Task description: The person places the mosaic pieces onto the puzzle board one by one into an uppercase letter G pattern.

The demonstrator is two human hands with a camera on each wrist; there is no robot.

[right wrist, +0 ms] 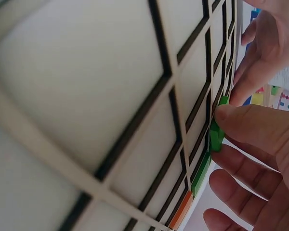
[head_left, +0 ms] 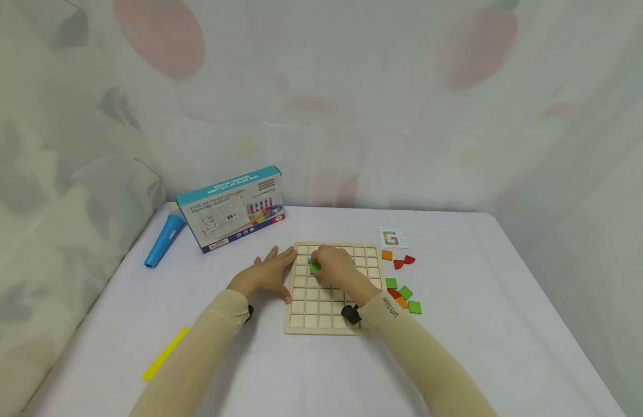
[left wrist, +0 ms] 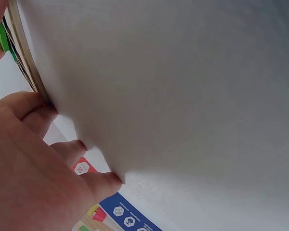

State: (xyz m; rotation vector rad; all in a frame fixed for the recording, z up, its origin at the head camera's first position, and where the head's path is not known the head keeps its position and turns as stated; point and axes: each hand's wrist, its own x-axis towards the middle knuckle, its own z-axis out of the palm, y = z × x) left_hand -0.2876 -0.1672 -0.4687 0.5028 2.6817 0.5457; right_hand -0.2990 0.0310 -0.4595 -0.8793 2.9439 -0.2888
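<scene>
A wooden grid board (head_left: 321, 315) lies flat on the white table. My right hand (head_left: 317, 265) hovers over its upper left cells and pinches a small green square tile (head_left: 314, 267). In the right wrist view the green tile (right wrist: 216, 137) stands on edge between thumb and fingers (right wrist: 250, 126), just above the board's grid (right wrist: 135, 120). My left hand (head_left: 266, 275) lies flat on the table with straight fingers against the board's left edge. In the left wrist view its fingers (left wrist: 62, 151) press the cloth beside the board edge (left wrist: 24, 57).
Loose green, red and orange tiles (head_left: 402, 292) lie right of the board, with a pattern card (head_left: 392, 237) behind them. A toy box (head_left: 233, 208) and a blue cylinder (head_left: 164, 240) stand at the back left. A yellow strip (head_left: 165, 353) lies front left.
</scene>
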